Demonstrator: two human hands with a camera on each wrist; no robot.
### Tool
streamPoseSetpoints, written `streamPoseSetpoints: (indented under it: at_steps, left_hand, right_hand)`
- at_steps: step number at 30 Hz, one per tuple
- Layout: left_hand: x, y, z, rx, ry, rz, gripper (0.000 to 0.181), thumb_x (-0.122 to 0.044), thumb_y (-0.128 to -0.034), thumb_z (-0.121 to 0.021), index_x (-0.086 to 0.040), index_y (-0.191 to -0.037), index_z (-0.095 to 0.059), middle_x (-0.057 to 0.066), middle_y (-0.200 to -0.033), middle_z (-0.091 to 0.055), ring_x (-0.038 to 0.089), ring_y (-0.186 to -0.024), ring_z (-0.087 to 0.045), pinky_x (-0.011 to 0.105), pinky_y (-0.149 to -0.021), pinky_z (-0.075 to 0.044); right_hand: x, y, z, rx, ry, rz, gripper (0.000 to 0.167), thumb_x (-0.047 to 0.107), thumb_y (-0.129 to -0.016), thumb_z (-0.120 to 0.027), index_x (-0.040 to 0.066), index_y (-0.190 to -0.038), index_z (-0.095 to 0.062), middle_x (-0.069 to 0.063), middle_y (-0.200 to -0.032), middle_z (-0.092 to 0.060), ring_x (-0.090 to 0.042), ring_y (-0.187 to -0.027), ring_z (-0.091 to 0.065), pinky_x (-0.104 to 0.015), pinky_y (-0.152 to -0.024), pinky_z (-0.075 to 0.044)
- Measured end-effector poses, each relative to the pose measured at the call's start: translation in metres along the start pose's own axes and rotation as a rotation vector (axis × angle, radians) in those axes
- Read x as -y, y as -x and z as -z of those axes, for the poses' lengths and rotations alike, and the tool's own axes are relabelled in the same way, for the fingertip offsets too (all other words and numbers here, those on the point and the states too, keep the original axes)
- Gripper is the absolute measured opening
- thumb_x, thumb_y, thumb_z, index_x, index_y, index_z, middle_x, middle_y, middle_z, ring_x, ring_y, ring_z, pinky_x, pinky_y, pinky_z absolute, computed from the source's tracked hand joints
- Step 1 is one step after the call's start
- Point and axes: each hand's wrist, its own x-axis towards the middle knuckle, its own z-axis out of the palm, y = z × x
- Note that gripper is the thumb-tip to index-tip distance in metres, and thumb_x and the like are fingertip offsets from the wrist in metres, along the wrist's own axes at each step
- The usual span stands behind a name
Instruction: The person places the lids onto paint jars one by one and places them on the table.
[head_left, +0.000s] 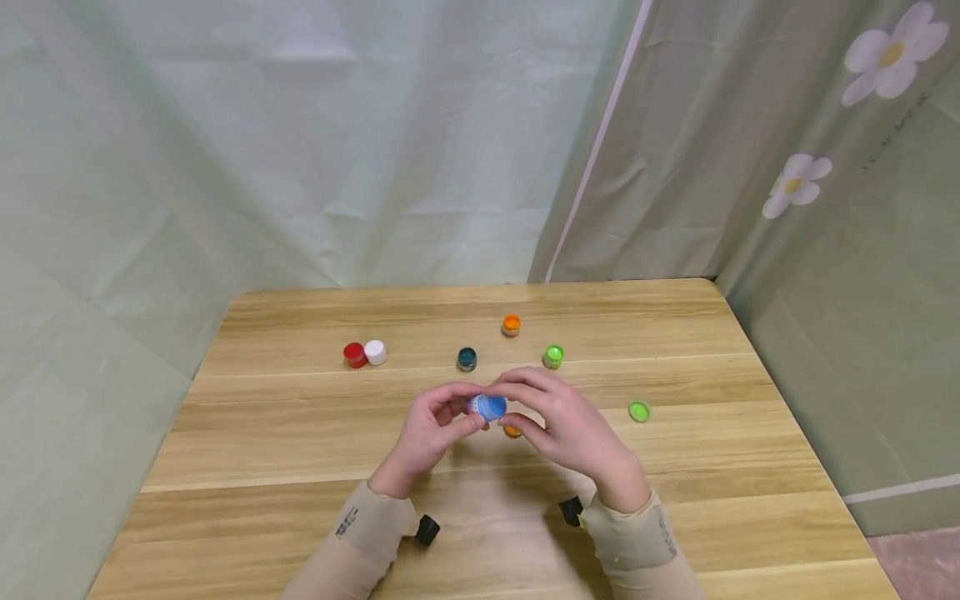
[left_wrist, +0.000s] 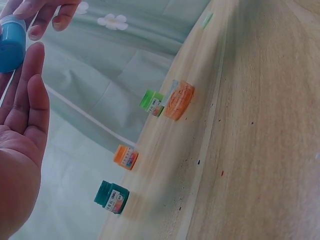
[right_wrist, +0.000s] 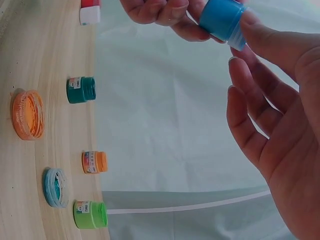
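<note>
Blue paint jar (head_left: pixel 488 407), kinda tilted above the desk (head_left: pixel 262 450), pinched round the body in left grip (head_left: pixel 426 431), probably for steadiness, and near the rim in right grip (head_left: pixel 561 418), likely for control. Green paint jar (head_left: pixel 553 357) parked beyond, maybe for elbow room.

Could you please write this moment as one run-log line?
left hand: holds blue jar | right hand: at its rim | on table: orange jar, dark-green jar

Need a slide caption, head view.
Left hand grips a blue jar, right hand at its rim; teal jar, orange jar, green jar beyond.
</note>
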Motion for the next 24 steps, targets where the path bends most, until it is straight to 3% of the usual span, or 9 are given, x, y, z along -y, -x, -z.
streamPoseSetpoints:
  at_steps: [10, 17, 21, 24]
  left_hand:
    - [-0.0017, 0.0003, 0.0000, -0.010, -0.034, 0.010, 0.032, -0.004, -0.0992, -0.075, 0.003, -0.130, -0.069, 0.004, -0.120, -0.073, 0.019, -0.100, -0.067, 0.031, -0.087, -0.059]
    - [-0.0004, 0.0002, -0.0002, -0.012, -0.054, 0.009, 0.031, -0.006, -0.0989, -0.077, 0.002, -0.128, -0.071, 0.004, -0.119, -0.073, 0.020, -0.099, -0.065, 0.034, -0.089, -0.058]
    - [0.0001, 0.0006, -0.0003, -0.017, -0.049, 0.011, 0.032, -0.007, -0.0987, -0.078, 0.002, -0.129, -0.070, 0.003, -0.120, -0.073, 0.019, -0.100, -0.065, 0.034, -0.090, -0.057]
    - [0.0004, 0.0003, -0.0004, -0.015, -0.028, 0.004, 0.033, -0.006, -0.0987, -0.077, 0.003, -0.129, -0.069, 0.003, -0.120, -0.073, 0.018, -0.100, -0.067, 0.032, -0.088, -0.058]
  right_hand:
    - [-0.0006, -0.0006, -0.0007, -0.014, 0.002, -0.032, 0.040, 0.022, -0.092, -0.088, 0.015, -0.129, -0.074, 0.003, -0.124, -0.070, -0.017, -0.111, -0.067, -0.033, -0.094, -0.057]
    - [0.0001, 0.0002, -0.0026, -0.013, 0.030, -0.132, 0.038, 0.038, -0.090, -0.088, 0.017, -0.119, -0.075, 0.010, -0.104, -0.070, -0.011, -0.097, -0.061, -0.030, -0.083, -0.054]
    - [0.0015, 0.0006, -0.0026, 0.007, 0.037, -0.178, 0.050, 0.047, -0.092, -0.084, 0.018, -0.129, -0.070, 0.010, -0.105, -0.067, -0.009, -0.097, -0.059, -0.030, -0.080, -0.054]
    - [0.0013, 0.0010, -0.0016, -0.004, 0.029, -0.138, 0.054, 0.042, -0.094, -0.084, 0.018, -0.139, -0.066, 0.005, -0.120, -0.067, -0.013, -0.106, -0.063, -0.033, -0.088, -0.056]
